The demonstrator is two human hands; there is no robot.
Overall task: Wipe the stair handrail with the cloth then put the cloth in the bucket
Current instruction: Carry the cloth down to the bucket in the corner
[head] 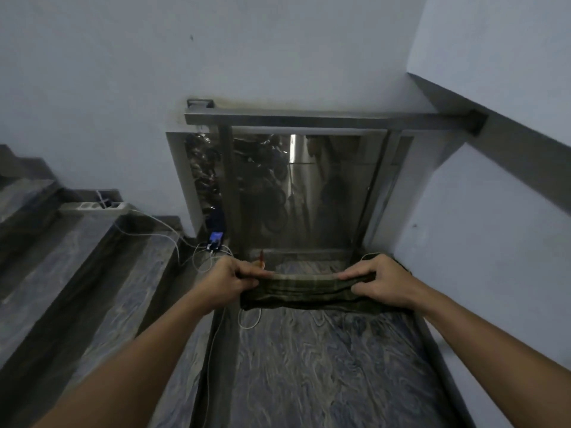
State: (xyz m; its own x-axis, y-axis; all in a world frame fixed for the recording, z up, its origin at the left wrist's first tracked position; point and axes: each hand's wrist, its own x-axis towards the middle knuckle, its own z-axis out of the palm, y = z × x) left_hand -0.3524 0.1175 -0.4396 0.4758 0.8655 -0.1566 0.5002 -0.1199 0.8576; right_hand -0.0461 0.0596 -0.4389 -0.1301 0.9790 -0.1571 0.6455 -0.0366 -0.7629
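Cloth [304, 291]: dark green, striped, folded into a band; was held stretched between both hands above the marbled landing [324, 366].
Left hand [233, 281]: fingers were clenched on the cloth's left end.
Right hand [381, 281]: fingers were clenched on the cloth's right end.
Handrail [324, 118]: metal, ran horizontally above a glass panel [306, 193], well beyond the cloth.
Phone [215, 240]: lit, lay by the steps, cables attached.

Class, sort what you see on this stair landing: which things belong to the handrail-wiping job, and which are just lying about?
Job:
cloth, held stretched between left hand and right hand
handrail
No bucket in view.

Lying about:
phone
white cables
power strip
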